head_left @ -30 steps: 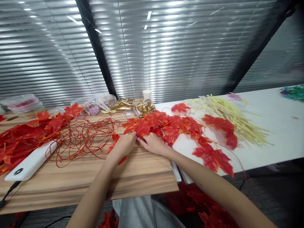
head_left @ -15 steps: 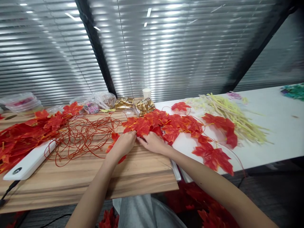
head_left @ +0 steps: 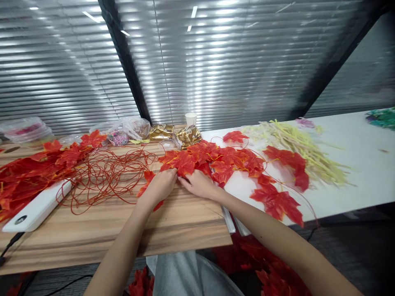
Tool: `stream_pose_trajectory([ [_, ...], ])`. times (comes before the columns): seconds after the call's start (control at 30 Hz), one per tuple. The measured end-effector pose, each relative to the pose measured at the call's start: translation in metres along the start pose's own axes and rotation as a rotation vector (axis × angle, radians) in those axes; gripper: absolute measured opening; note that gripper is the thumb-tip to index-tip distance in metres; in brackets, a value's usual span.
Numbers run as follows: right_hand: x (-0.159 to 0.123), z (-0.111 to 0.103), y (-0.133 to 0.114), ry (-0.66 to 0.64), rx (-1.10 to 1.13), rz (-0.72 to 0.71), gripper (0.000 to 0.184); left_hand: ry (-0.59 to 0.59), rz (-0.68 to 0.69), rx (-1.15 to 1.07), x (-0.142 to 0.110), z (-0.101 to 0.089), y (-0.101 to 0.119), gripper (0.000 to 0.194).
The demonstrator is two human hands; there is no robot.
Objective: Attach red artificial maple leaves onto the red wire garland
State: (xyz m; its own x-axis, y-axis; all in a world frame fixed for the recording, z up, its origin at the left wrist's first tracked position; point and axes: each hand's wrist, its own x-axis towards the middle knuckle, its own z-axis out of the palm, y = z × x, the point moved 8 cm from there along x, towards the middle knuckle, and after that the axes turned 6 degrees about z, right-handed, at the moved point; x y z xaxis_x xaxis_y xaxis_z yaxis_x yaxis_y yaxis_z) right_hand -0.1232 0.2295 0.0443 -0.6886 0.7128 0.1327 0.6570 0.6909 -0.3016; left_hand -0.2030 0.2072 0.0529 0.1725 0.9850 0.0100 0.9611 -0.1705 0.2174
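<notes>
My left hand (head_left: 161, 184) is closed, its fingertips at the near edge of a row of red artificial maple leaves (head_left: 185, 163). One maple leaf (head_left: 147, 183) shows on both sides of this hand and wrist, partly covered by them. Almost touching it, my right hand (head_left: 199, 183) is closed too, thumb toward the left fingers. Whatever lies between the fingertips is hidden. Thin red cord (head_left: 114, 176) lies in a loose tangle left of my hands. More cord runs through the leaves on the right, past a large leaf (head_left: 277, 204).
A heap of red leaves (head_left: 37, 172) and a white device (head_left: 38, 205) with a black cable lie left. Behind stand gold packets (head_left: 189, 135), a paper cup (head_left: 191, 119) and plastic bags (head_left: 132, 126). Yellow strips (head_left: 302, 152) lie on the white table (head_left: 364, 164). More leaves are below.
Both hands keep nearly the same position and closed grip. The view has shifted very slightly; leaves and cord lie as before.
</notes>
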Motion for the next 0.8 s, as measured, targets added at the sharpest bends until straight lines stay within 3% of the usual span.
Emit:
stream_pose_trajectory([
  [0.33, 0.0017, 0.0023, -0.0007, 0.045, 0.049, -0.067, 0.032, 0.010, 0.020, 0.102, -0.0002, -0.0028, 0.0033, 0.020],
  [0.8, 0.0012, 0.0014, -0.0003, 0.032, 0.018, -0.046, 0.035, 0.016, 0.024, 0.090, 0.0004, -0.0021, 0.0029, 0.020],
])
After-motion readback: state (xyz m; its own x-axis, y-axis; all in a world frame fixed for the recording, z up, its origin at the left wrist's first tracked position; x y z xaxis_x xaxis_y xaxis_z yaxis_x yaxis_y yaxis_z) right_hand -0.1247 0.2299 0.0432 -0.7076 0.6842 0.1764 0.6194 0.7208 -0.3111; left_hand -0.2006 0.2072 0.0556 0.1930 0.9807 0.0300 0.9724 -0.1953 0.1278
